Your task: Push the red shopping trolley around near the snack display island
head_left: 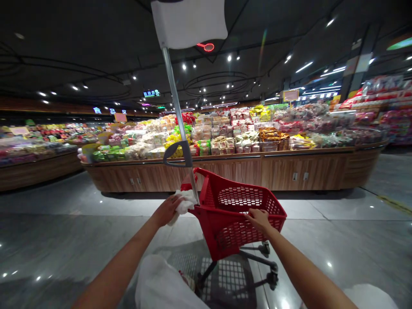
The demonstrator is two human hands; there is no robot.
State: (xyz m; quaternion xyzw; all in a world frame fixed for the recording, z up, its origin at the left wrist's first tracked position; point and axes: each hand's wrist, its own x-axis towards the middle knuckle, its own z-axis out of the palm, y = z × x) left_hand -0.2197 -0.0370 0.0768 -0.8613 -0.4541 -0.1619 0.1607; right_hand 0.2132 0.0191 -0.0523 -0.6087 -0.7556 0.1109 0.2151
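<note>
A red plastic shopping cart point(210, 234) with a perforated basket stands in front of me on dark wheeled legs. My left hand point(170, 209) is closed on a crumpled white cloth point(186, 202), pressed against the cart's handle end beside a metal pole point(174, 86). My right hand point(260, 219) grips the near rim of the basket, fingers curled over it. The pole rises from the handle end and carries a grey loop-shaped handle point(178, 154) partway up and a white panel point(189, 23) at the top. The palm side of both hands is hidden.
Behind the cart runs a long wooden display counter point(231, 171) stacked with packaged food. Another counter point(38, 169) stands at the left, and piled packages point(380, 98) at the far right. Shiny grey floor tiles point(106, 240) surround the cart. My white-clad knee point(164, 283) is close below the handle.
</note>
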